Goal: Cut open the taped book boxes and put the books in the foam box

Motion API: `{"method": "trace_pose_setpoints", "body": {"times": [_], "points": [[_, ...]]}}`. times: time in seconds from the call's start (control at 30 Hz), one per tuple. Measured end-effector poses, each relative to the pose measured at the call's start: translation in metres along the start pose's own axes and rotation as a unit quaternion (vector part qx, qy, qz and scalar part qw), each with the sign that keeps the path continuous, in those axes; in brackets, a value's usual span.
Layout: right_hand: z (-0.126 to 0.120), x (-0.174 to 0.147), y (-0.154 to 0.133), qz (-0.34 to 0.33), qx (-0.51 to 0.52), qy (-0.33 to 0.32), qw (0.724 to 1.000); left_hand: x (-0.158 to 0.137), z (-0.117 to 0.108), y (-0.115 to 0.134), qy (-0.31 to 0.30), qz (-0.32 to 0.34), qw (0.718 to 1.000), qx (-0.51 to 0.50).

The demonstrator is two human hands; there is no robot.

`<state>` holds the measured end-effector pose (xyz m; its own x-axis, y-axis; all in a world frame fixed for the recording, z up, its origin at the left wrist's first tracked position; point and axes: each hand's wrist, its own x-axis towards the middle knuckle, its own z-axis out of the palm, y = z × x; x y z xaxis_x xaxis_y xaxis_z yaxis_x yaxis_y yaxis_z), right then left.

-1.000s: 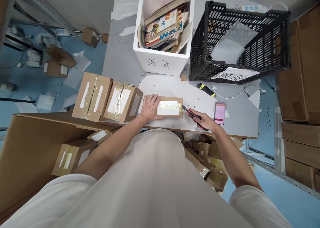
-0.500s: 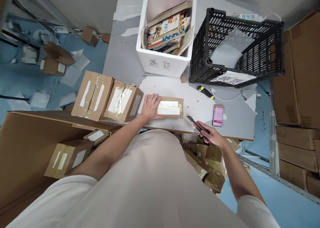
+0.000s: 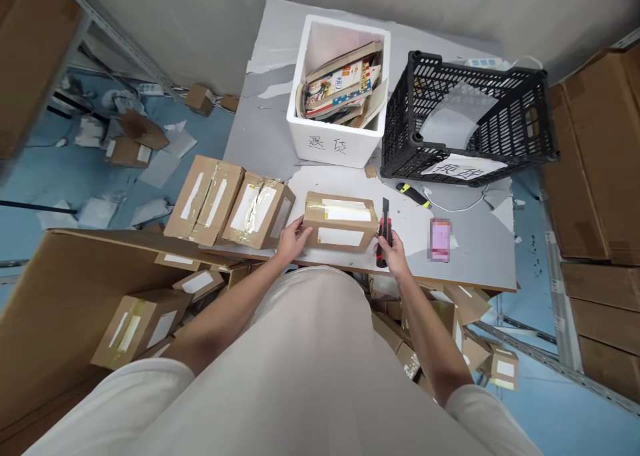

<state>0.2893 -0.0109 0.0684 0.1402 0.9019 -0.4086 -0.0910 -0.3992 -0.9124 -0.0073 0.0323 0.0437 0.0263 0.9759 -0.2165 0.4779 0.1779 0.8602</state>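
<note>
A small taped cardboard box (image 3: 341, 221) lies in front of me on the table, with white labels on its top and front faces. My left hand (image 3: 294, 239) grips its left end, thumb on the front. In my right hand (image 3: 393, 252) is a red and black utility knife (image 3: 384, 233), its blade pointing away from me. Some fingers of that hand are close to the box's right end; whether they touch it is hard to see. To the left stand two more taped boxes, a nearer one (image 3: 259, 211) and an outer one (image 3: 204, 199).
A white foam box (image 3: 336, 143) of books and a black plastic crate (image 3: 470, 166) stand at the back. A yellow-black cutter (image 3: 413, 195) and a phone (image 3: 440, 239) lie to the right. Below the table edge are several cartons (image 3: 143, 326).
My left hand has slid from the box's top to its left end. The box is tipped so its front shows. My right hand brought the knife in beside its right end, blade turned away.
</note>
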Motion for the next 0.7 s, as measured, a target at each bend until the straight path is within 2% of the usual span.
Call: {"method": "trace_pose_setpoints", "body": {"times": [0.13,0.27,0.4,0.5,0.63,0.7], "points": [[-0.002,0.006,-0.005,-0.010,-0.025,0.000,1.000,0.012,-0.003,0.018,0.015,-0.024,0.994,0.109],[0.004,0.014,0.000,0.026,-0.017,-0.001,1.000,0.018,0.006,0.017,-0.003,-0.044,0.990,0.136],[0.001,0.014,0.008,0.029,0.004,0.012,1.000,0.017,0.007,0.002,-0.014,-0.040,0.992,0.117],[-0.006,0.002,0.017,0.034,0.013,0.027,0.999,0.004,0.001,-0.016,-0.030,-0.044,0.994,0.099],[-0.010,-0.022,0.040,0.070,0.013,0.039,0.997,-0.021,0.000,-0.046,-0.078,-0.044,0.994,0.070],[-0.008,-0.030,0.050,0.085,0.021,0.039,0.995,-0.029,0.005,-0.058,-0.105,-0.039,0.994,0.018]]}}
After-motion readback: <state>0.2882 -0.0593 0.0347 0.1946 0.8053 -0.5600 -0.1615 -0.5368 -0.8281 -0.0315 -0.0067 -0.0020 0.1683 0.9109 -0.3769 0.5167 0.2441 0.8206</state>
